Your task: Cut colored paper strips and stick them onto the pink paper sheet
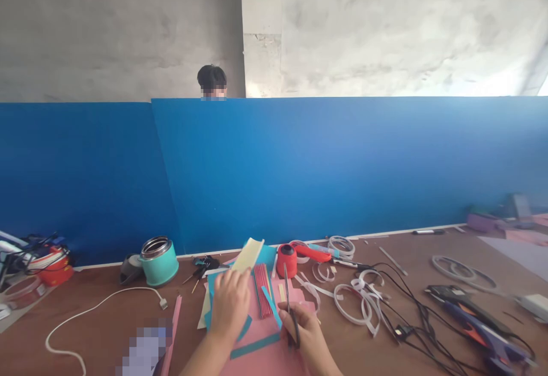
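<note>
My left hand has its fingers closed on the lower end of a pale yellow folded strip of paper. In my right hand is a pair of scissors, blades pointing away from me. Just past the right hand's fingers lies a narrow blue paper strip. Beneath both hands spreads pink paper, with another blue strip across it. A bundle of red-striped sticks or straws rests between the hands. Beyond them stands a red spool of thread.
A teal metal cup and a white USB cable are to the left. Coiled white strips, black cables and a blue-and-black tool lie right. A blue partition bounds the table; a person's head shows above it.
</note>
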The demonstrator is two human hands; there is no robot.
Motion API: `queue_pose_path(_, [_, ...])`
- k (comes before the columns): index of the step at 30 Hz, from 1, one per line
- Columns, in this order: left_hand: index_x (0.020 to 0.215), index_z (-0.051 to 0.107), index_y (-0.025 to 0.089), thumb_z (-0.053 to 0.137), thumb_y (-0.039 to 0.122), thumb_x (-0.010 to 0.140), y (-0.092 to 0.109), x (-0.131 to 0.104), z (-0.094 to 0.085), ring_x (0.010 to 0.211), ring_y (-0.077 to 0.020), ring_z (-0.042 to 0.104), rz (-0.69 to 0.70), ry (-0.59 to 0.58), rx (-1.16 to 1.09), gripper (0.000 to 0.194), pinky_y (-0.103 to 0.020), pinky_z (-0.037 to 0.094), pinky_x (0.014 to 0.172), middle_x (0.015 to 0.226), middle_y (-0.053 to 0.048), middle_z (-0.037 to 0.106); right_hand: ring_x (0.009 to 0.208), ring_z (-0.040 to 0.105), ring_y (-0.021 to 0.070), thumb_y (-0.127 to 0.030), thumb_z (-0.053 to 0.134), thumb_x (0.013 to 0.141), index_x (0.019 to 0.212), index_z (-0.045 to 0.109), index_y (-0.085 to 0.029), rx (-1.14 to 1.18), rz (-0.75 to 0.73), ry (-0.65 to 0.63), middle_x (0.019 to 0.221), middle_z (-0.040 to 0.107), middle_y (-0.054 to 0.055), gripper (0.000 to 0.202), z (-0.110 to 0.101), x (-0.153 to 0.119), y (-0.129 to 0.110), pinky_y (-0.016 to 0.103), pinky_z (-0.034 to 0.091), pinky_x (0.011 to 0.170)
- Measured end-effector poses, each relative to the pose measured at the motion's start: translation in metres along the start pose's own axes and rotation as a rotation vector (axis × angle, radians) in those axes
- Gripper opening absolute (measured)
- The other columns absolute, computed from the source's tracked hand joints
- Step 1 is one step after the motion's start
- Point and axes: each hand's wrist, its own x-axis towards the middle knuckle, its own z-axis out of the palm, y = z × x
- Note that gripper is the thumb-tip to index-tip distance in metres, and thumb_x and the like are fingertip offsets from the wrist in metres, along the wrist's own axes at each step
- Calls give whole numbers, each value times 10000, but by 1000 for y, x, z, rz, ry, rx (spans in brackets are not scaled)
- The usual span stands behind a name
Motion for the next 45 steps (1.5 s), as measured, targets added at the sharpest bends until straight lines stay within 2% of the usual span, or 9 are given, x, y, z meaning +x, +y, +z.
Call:
queue_pose_path(6, [986,628,211,403,81,853,61,-56,4,704,-180,520,238,158,-160,292,-342,365,750,708,-17,571,427,411,97,-570,678,632,573,514,-185,14,-38,-15,463,453,-45,423,3,-11,-17,216,321,420])
queue_pose_path(9, [879,635,217,403,61,827,68,-62,5,669,-171,506,249,162,-234,284,-336,374,739,671,-11,546,436,374,95,-542,706,589,496,443,-195,-7,-45,7,446,383,-52,446,2,-8,-15,222,314,424])
queue_pose_path(13, [1028,636,231,515,216,773,58,-60,-6,812,-222,541,257,112,-405,283,-397,396,821,823,-53,591,398,385,105,-521,655,634,509,468,-199,-3,-36,-41,441,419,-31,394,-2,-3,-12,236,317,387])
queue_pose_path(15, [1083,622,237,535,259,760,50,-59,-10,1014,-285,515,200,56,-478,335,-445,385,885,1051,-102,583,370,384,100,-492,646,649,535,490,-193,12,-28,-58,434,442,-28,356,-5,-2,-13,230,309,364])
queue_pose_path(18, [1237,511,210,489,271,800,39,-56,-9,1165,-300,453,-163,81,-595,442,-460,383,939,1254,-130,508,360,395,93,-459,642,657,584,530,-180,13,-28,-82,438,478,-24,310,-6,-2,-17,212,302,347])
queue_pose_path(23, [1135,556,148,534,386,784,37,-47,-5,937,-258,601,-559,-273,-1082,424,-330,489,757,1055,-115,648,354,404,84,-450,686,626,666,567,-170,4,-20,-110,443,481,-45,307,-6,-3,-19,189,275,336])
queue_pose_path(27, [794,621,144,528,398,777,44,-47,-6,734,-220,599,-573,-391,-1194,271,-280,464,645,748,-51,657,411,430,85,-437,711,621,710,582,-165,33,-68,-38,522,519,-35,314,-6,-1,-11,193,318,376])
queue_pose_path(39, [653,586,153,599,408,707,48,-50,-7,597,-156,507,-610,-390,-1224,261,-235,384,540,601,7,558,596,517,137,-371,676,710,927,603,-177,38,-188,56,727,589,14,299,-13,3,-3,226,418,513])
queue_pose_path(45, [662,591,153,592,356,726,48,-52,-2,624,-170,540,-598,-393,-1242,214,-240,410,563,639,-11,606,490,436,104,-362,626,758,1013,581,-176,-61,-197,75,673,556,-5,319,-13,2,-3,217,353,424])
